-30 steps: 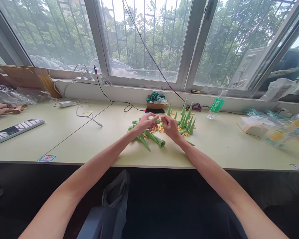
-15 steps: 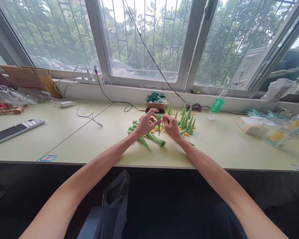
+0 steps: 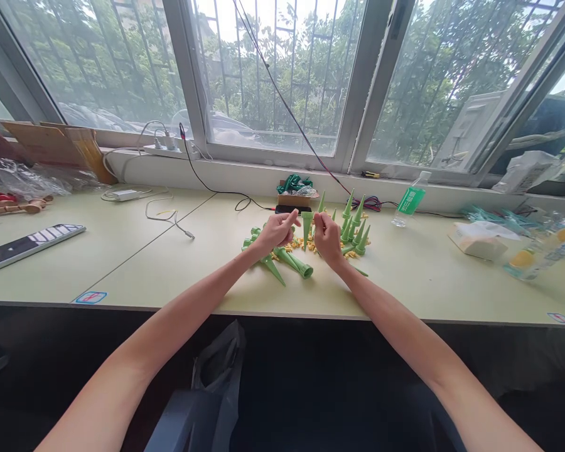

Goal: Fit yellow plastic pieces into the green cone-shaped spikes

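Observation:
A green plastic spike [image 3: 306,227] hangs point down between my hands, its wide end up. My right hand [image 3: 328,238] has its fingers pinched at the right side of the spike's wide end. Just left of it, my left hand [image 3: 275,230] is closed, fingers curled and thumb toward the spike; whatever it holds, if anything, is hidden. Beneath my hands lie small yellow pieces [image 3: 294,243]. More green spikes [image 3: 292,260] lie near my left hand, and several upright spikes [image 3: 356,220] stand to the right, points up.
Behind my hands are a dark phone [image 3: 287,209] and a small cardboard box [image 3: 295,199] with green items. A water bottle [image 3: 410,199] stands right of the spikes. A tissue pack [image 3: 483,240] is farther right. Cables [image 3: 169,220] and a tablet-like device [image 3: 32,246] lie left.
The spike between my hands has shifted slightly right together with my right hand. My left hand's fingers have moved off its rim and curled in.

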The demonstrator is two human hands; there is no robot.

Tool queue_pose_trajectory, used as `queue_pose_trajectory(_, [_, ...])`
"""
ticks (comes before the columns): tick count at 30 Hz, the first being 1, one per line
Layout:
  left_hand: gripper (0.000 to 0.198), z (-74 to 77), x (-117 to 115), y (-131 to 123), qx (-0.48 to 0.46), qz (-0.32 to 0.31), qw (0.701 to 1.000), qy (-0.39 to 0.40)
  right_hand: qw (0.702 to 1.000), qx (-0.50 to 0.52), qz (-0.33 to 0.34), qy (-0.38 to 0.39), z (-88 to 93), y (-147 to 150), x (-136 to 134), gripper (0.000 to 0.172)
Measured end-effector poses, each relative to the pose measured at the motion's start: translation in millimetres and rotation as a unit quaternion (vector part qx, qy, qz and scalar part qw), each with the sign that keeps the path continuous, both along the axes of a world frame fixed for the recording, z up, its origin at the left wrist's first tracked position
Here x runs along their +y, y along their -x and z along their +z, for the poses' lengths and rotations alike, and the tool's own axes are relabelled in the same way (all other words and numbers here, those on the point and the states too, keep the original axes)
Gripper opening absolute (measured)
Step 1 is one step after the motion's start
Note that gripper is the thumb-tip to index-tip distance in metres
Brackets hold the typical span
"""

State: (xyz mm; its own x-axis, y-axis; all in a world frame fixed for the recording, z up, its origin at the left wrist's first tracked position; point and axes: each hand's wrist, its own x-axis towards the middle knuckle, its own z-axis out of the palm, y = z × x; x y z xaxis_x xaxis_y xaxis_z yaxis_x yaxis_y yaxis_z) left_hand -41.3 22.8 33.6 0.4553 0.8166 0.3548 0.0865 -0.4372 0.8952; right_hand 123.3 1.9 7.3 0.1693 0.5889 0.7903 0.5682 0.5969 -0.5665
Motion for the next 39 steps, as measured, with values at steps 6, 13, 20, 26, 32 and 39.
queue_pose_trajectory(6, [0.059, 2.3, -0.6, 0.3, 0.020, -0.054, 0.990, 0.132, 0.999, -0.019, 0.033, 0.019, -0.3, 1.8, -3.1, 0.046])
queue_pose_trajectory(13, [0.059, 5.8, -3.5, -1.8, 0.003, -0.075, 0.971, 0.228, 0.997, -0.034, 0.066, 0.025, 0.7, 2.7, -6.0, 0.047])
queue_pose_trajectory(20, [0.051, -1.0, 3.7, -0.9, -0.027, -0.097, 0.965, 0.244, 0.996, -0.036, 0.077, 0.040, 1.8, 2.6, -8.3, 0.047])
queue_pose_trajectory(26, [0.050, -1.5, 3.8, 0.0, -0.051, -0.117, 0.965, 0.230, 0.997, -0.036, 0.060, 0.036, 4.4, 2.9, -9.0, 0.046])
queue_pose_trajectory(32, [0.052, 0.4, -1.1, 0.3, -0.052, -0.087, 0.987, 0.126, 0.998, -0.035, 0.042, 0.035, 3.7, 2.8, -5.9, 0.045])
queue_pose_trajectory(39, [0.048, 0.8, -4.5, 1.5, -0.023, -0.015, 1.000, -0.013, 0.998, -0.041, 0.030, 0.041, 1.4, 1.8, -2.0, 0.042])
